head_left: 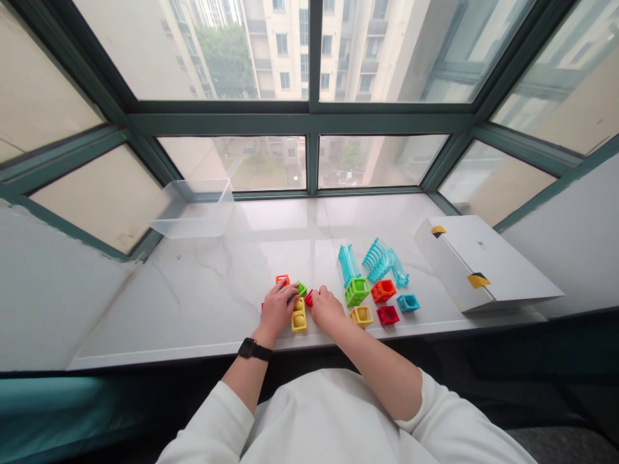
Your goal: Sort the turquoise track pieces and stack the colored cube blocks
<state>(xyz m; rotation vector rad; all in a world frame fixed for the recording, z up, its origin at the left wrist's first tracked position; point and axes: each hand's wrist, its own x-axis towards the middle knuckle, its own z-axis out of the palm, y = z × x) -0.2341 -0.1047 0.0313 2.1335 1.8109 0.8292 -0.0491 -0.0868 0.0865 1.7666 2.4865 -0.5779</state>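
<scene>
Left hand (pixel 278 309): fingers curved over a green block (pixel 301 289); I cannot tell if they grasped it.
Right hand (pixel 329 308): fingers lay released, just beside a red block (pixel 309 298).
Blocks: on the white sill (pixel 193 303), around both hands.
Next move: fingers needed closing for lifting.

The sill (pixel 169 309) is polished, glossy white stone veined like marble. The bright blocks (pixel 356 291) look like matt moulded rubber, though that's hard to be sure of from here; the tub (pixel 193 209) is smooth clear plastic, the box (pixel 483 261) smooth white card.
</scene>
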